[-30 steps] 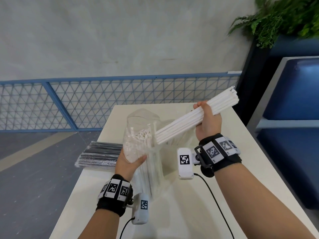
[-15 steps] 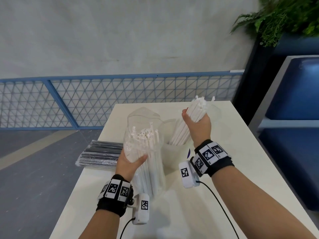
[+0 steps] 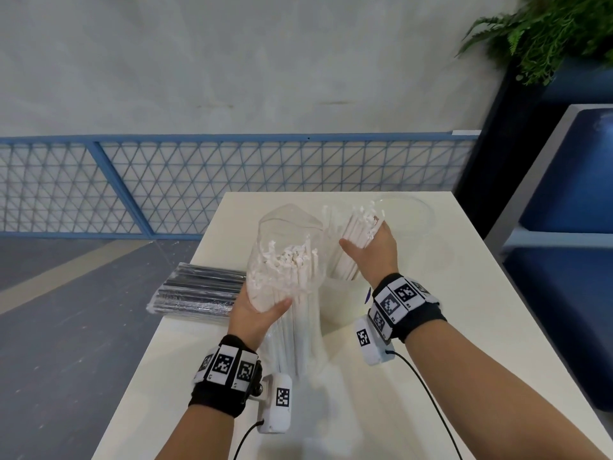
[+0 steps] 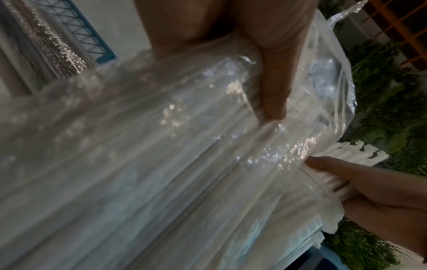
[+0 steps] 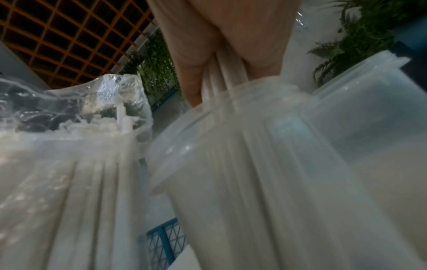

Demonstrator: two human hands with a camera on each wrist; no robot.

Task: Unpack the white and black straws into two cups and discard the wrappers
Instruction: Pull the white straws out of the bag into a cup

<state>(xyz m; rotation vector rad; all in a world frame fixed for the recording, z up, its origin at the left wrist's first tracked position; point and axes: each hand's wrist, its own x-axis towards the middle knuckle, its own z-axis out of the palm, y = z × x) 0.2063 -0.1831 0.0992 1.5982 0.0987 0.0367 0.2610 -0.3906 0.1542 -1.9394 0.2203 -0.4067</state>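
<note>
**First handful of white straws drops into the cup**

Closest in, the left hand [image 3: 257,315] has fingers and thumb curled round the clear wrapper [image 3: 292,257], propping it upright on the table [image 3: 447,327] with plenty of white straws [image 3: 288,263] bristling inside. It sits exactly where it was a second ago.

Just beyond, here's the change. The right hand [image 3: 373,252], which a second ago held its bundle [image 3: 356,230] high and slanted across the table, has swung it upright and sunk it into the near cup [image 5: 208,164]. The fingers are loosening: thumb spread wide, palm against the straws, the rest wrapped loosely behind. My read: that handful is delivered and the hand is about to let go and return to the wrapper for more.

A second cup [image 3: 406,215] stands empty just behind. Off to the left, the black straws [image 3: 199,293] lie flat at the table's edge, sealed and untouched, so most of the job remains.

Hard to call: the near cup is translucent and nearly lost against the pale table in the head view. The right wrist view is blurred, the straws inside only streaks. No bin for wrappers is in view.
</note>
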